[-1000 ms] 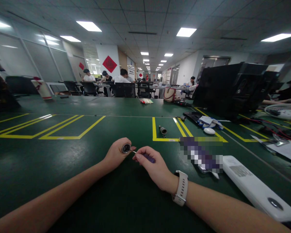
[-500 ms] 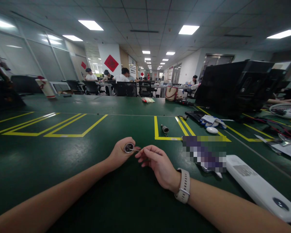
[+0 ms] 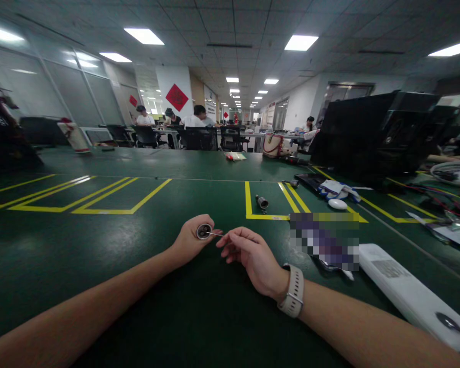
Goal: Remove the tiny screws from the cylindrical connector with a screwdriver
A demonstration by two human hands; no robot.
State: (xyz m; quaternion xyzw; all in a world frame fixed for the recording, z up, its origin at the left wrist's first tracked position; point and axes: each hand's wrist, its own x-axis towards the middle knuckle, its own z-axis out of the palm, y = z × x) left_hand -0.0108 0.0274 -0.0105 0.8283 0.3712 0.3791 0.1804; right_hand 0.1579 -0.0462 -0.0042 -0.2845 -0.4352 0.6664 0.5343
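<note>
My left hand [image 3: 188,243] is wrapped round a small metal cylinder, like a round connector [image 3: 203,231], whose dark open end with holes faces me. My right hand [image 3: 252,260] pinches a thin silvery rod [image 3: 214,234] between thumb and forefinger. That rod's far end reaches the face of the connector; how deep it goes I cannot tell. Both hands are close together above the green table [image 3: 149,301]. Farther off, inside a yellow-taped box, lies a similar metal connector part [image 3: 261,203] with tiny bits beside it.
To the right lie a long white device [image 3: 410,296], a blurred-out purple item [image 3: 322,240], a white oval object [image 3: 337,204] and blue-white gloves [image 3: 335,190]. A big black case [image 3: 375,138] stands behind them. People sit at desks in the background.
The view has shifted very slightly. My hands keep nearly the same pose, with the thin rod still at the connector's face.
</note>
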